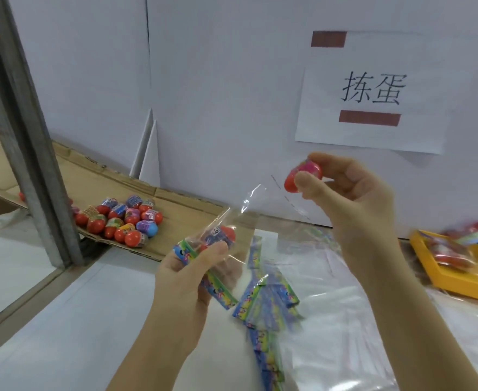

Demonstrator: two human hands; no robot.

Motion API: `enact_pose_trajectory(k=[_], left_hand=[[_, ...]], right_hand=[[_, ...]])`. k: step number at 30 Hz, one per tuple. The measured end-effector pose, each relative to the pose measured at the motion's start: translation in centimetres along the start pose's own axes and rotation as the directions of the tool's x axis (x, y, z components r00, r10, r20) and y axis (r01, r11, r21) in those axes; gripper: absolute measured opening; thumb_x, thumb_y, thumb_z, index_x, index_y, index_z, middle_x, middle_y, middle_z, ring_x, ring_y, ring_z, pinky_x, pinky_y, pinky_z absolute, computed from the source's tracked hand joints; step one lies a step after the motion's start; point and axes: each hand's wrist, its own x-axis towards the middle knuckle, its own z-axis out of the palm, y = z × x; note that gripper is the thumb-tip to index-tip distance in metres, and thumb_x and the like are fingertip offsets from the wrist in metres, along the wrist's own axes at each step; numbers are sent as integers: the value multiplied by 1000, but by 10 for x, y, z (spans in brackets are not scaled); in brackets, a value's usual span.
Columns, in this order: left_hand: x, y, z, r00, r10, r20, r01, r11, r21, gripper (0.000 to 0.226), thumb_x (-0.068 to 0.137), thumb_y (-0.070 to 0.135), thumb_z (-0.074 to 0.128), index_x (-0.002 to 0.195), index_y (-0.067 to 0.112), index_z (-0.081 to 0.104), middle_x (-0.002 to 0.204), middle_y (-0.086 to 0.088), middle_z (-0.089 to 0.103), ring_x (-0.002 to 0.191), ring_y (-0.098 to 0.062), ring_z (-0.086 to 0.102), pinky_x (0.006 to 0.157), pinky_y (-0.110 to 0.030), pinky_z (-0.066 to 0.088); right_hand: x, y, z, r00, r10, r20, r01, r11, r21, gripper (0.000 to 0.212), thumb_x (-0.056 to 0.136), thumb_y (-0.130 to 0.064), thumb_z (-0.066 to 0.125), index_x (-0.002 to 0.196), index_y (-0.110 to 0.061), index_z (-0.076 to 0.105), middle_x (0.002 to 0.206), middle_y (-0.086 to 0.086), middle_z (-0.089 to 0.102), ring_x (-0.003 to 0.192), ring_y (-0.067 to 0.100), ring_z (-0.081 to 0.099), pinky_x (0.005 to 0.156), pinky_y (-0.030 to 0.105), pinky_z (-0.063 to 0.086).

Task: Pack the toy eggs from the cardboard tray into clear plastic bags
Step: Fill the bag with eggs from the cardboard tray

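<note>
White panel wall point(218, 80) — taped paper sign point(373, 94), grey metal post point(20, 122).

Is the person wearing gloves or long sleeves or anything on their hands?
No gloves! The left hand and the right hand are both bare, with no rings, watch or bracelet showing. The forearms are bare too. No sleeve comes into the picture.

I see toy eggs point(122, 218) on the cardboard tray point(181, 218) mid-left — bags point(331, 292) on the counter point(77, 320) centre, a bin point(457, 283) far right.

Even bright light, motion-blurred right edge, wide-angle bend.
</note>
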Motion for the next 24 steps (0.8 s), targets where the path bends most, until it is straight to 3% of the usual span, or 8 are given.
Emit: enact_pose_trajectory(k=[3, 6, 9, 15, 19, 21, 24], left_hand=[[-1, 0, 2, 998, 7, 64, -8, 1000, 20, 37, 48, 8, 89, 82, 15, 80, 79, -10, 75, 66, -26, 72, 58, -34, 60], [-3, 1, 5, 996, 3, 95, -4, 1000, 9, 63, 25, 32, 99, 82, 16, 80, 85, -10, 76, 68, -27, 73, 59, -33, 59], [-5, 0, 8, 991, 0, 135, -5, 999, 35, 66, 24, 39, 99, 83, 17, 80, 88, -8, 76, 73, -27, 74, 61, -34, 60], [-6, -2, 10, 989, -1, 147, 0, 1000, 7, 49, 44, 18, 91, 91, 13, 79, 96, -12, 76, 79, -25, 75, 64, -30, 59], [-7, -3, 10, 993, -15, 121, 17, 1000, -19, 30, 57, 7, 79, 87, 13, 80, 93, -13, 76, 79, -24, 75, 63, -30, 59], [-8, -3, 12, 991, -25, 132, 27, 999, -17, 29, 56, 0, 80, 81, 14, 80, 88, -10, 77, 77, -21, 75, 60, -28, 59], [-10, -3, 15, 991, -55, 120, 59, 998, -30, 30, 48, 12, 86, 77, 15, 80, 84, -7, 77, 74, -19, 75, 60, -28, 59]], right_hand=[[-2, -8, -4, 996, 32, 86, -22, 993, -118, 28, 72, -12, 81, 91, -30, 69, 93, -3, 74, 78, 22, 71, 72, 22, 56], [-4, -8, -6, 983, 99, 157, -62, 973, -224, 28, 72, -10, 79, 90, -29, 69, 90, -6, 73, 72, 13, 71, 66, 22, 56], [-3, -7, -8, 973, 166, 160, -119, 957, -266, 26, 72, -13, 78, 92, -27, 69, 93, -4, 73, 74, 17, 72, 73, 31, 58], [-2, -6, -8, 924, 286, 254, -232, 947, -224, 26, 68, -5, 78, 90, -18, 70, 87, 5, 75, 85, 27, 72, 87, 43, 55], [0, -8, -15, 876, 308, 370, -240, 946, -218, 20, 71, 1, 74, 84, -12, 68, 82, 11, 75, 79, 25, 73, 78, 32, 56], [1, -7, -19, 860, 325, 393, -223, 933, -283, 18, 72, 0, 73, 83, -14, 69, 84, 12, 74, 82, 25, 73, 84, 38, 56], [2, -6, -26, 821, 365, 439, -203, 905, -373, 16, 71, -7, 76, 85, -13, 71, 85, 10, 75, 86, 28, 71, 90, 40, 53]])
